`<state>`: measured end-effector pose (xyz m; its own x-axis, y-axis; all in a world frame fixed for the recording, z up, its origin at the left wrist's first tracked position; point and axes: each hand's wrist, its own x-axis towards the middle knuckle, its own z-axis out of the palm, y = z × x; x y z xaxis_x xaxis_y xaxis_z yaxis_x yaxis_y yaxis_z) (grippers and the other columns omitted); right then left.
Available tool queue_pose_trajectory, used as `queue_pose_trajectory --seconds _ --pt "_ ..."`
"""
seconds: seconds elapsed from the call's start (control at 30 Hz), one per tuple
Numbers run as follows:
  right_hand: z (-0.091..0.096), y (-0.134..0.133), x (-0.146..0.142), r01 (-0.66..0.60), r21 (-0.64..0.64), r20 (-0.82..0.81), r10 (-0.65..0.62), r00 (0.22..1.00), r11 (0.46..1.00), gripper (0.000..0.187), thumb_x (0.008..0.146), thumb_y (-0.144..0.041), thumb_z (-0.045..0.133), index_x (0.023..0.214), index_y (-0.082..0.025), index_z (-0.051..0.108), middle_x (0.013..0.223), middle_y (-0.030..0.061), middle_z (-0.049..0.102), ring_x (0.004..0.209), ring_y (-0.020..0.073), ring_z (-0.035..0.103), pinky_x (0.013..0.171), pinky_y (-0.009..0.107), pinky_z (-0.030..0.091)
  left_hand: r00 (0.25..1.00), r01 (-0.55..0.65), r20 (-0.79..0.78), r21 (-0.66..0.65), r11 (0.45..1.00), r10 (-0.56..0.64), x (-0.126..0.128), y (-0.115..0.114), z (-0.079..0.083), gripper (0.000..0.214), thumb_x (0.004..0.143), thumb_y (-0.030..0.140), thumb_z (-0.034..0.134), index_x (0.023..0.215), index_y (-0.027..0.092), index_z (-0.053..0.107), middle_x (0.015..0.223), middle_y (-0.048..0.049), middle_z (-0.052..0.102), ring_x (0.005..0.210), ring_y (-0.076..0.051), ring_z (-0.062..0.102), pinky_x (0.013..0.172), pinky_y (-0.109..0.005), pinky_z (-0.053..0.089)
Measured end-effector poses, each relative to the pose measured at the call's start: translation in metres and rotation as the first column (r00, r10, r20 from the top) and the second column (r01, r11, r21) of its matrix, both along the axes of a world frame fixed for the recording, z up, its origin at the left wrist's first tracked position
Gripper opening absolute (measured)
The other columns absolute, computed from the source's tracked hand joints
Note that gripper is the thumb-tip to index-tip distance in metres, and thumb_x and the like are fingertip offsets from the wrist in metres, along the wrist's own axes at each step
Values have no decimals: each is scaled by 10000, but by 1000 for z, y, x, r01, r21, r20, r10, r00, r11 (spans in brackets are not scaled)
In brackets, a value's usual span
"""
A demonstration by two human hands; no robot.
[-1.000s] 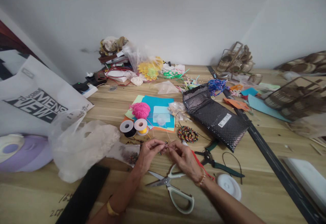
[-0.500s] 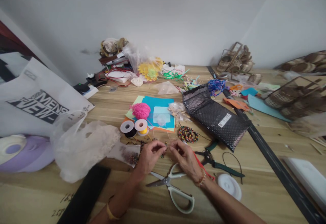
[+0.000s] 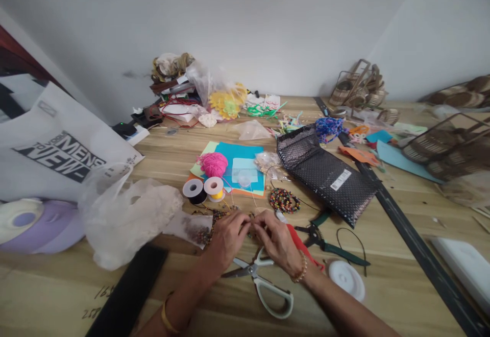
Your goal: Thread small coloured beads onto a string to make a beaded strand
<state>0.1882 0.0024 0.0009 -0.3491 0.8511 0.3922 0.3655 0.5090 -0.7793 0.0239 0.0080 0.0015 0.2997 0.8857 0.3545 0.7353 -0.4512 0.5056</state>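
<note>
My left hand and my right hand meet fingertip to fingertip over the middle of the table, both closed in a pinch. A thin pale cord runs to the fingers from near a small clear spool; its ends are hidden by the fingers. Below the hands lies a pair of scissors with pale handles, blades apart. Behind my left hand lie dark beads, partly covered. A coil of multicoloured beads rests beyond my right hand, and something red lies beside its wrist.
A black spool, a yellow spool and pink yarn stand behind the hands. To the right are green-handled pliers, a white round lid and a black bubble mailer. A plastic bag lies left.
The view has shifted slightly. Both hands remain pinched together, with my left hand turned a little so that more of its back shows.
</note>
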Motion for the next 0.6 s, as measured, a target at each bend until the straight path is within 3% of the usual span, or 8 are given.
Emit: queue_pose_trajectory --seconds 0.13,0.37,0.47,0.6 --pt "-4 0 1 -34 79 56 29 998 996 119 959 -168 418 941 -193 533 822 44 568 721 159 549 645 262 448 996 29 -81 53 998 -24 0 -1 0 124 843 69 538 784 170 578 765 -33 675 716 -178 639 661 -276 485" --pt "-6 1 0 -56 108 78 47 996 993 143 964 -169 412 953 -192 553 840 56 577 733 167 563 642 271 473 978 56 -202 14 998 -52 3 -5 3 133 851 70 513 793 172 575 792 -51 673 770 -208 640 708 -320 498" --pt "-6 2 1 -52 110 81 43 996 993 142 962 -182 428 963 -194 570 839 57 587 742 172 571 648 281 481 983 55 -175 -36 998 -60 3 -4 2 128 840 68 523 789 165 589 790 -57 676 772 -214 642 706 -323 496" --pt "-5 6 4 5 84 -15 -4 1000 996 137 951 -171 442 1018 -206 556 882 58 608 795 173 587 690 290 506 996 85 -12 -170 982 -89 4 -1 1 103 827 83 561 796 163 617 826 -56 699 796 -197 651 728 -293 493"
